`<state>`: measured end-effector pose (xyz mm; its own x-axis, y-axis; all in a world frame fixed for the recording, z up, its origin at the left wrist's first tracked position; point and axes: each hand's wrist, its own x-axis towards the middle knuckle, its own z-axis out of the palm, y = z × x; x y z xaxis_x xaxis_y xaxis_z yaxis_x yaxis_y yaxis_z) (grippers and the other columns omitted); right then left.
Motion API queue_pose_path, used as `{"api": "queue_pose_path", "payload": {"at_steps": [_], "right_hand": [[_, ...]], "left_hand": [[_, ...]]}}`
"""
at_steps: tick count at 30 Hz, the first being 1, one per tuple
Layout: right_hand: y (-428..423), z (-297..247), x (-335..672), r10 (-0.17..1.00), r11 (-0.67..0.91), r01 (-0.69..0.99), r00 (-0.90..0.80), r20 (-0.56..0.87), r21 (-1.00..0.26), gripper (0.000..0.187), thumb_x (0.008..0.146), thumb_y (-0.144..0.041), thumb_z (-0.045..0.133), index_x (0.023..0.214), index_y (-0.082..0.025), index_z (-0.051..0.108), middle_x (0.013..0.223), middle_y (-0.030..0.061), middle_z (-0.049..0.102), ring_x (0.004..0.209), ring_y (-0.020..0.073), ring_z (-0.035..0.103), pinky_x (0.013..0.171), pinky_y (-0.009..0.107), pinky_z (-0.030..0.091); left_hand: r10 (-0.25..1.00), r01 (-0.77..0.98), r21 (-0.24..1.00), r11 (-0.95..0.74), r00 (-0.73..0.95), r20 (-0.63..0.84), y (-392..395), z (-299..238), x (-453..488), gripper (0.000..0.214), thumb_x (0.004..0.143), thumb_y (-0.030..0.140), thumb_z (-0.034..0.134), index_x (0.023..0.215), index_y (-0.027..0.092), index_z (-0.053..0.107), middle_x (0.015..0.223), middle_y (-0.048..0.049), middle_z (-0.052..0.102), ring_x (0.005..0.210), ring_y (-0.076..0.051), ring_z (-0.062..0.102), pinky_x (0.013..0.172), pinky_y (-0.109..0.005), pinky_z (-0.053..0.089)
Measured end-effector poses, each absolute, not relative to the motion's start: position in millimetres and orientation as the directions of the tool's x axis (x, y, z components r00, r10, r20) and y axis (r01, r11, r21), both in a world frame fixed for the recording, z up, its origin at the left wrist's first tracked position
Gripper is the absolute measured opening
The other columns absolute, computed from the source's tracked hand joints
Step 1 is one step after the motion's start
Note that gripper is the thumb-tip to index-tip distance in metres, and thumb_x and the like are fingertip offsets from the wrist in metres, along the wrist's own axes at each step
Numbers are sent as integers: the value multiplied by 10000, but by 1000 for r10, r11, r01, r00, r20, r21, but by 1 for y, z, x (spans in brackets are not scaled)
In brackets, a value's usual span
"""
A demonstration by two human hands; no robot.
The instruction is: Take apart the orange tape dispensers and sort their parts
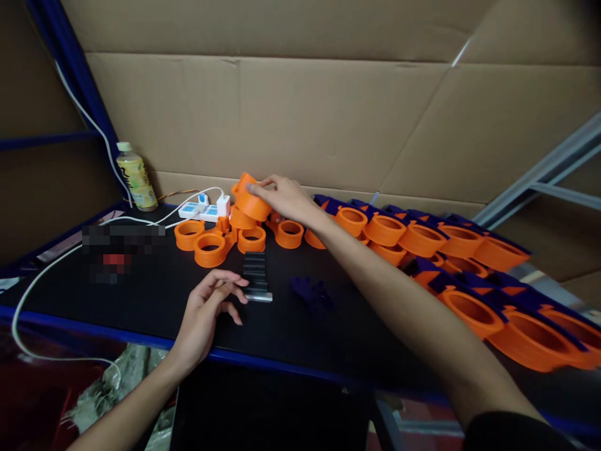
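Observation:
My right hand point(286, 197) is closed on an orange ring-shaped plastic part point(253, 203), like a tape dispenser body, held above other orange rings at the back of the table. My left hand point(209, 307) hovers over the table's front half, fingers loosely bent and apart, with nothing visible in them. Just beyond its fingertips lie several black ridged strips point(255, 269) in a row, with a silvery metal strip point(259, 297) at their near end. Small dark purple plastic parts point(312, 294) rest to the right of these. Loose orange rings point(210, 248) stand behind the strips.
Rows of orange rings joined to purple parts point(469, 307) fill the table's right side, partly behind my right arm. A white power strip point(206, 210) with cables and a drink bottle point(137, 178) stand at the back left. Cardboard point(282, 113) walls the rear.

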<state>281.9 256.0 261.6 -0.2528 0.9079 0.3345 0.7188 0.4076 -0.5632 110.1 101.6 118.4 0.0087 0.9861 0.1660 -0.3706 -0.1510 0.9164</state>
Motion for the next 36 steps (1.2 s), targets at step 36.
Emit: {"api": "queue_pose_path", "payload": {"at_steps": [36], "right_hand": [[209, 269, 340, 749, 651, 689, -515, 418, -319, 438, 968, -528, 468, 1242, -236, 646, 1208, 73, 687, 1003, 213, 656, 860, 345, 505]], "left_hand": [[642, 578, 386, -719, 342, 686, 203, 197, 134, 569, 820, 105, 579, 1362, 210, 439, 1366, -139, 527, 1197, -351, 538, 968, -505, 454]]}}
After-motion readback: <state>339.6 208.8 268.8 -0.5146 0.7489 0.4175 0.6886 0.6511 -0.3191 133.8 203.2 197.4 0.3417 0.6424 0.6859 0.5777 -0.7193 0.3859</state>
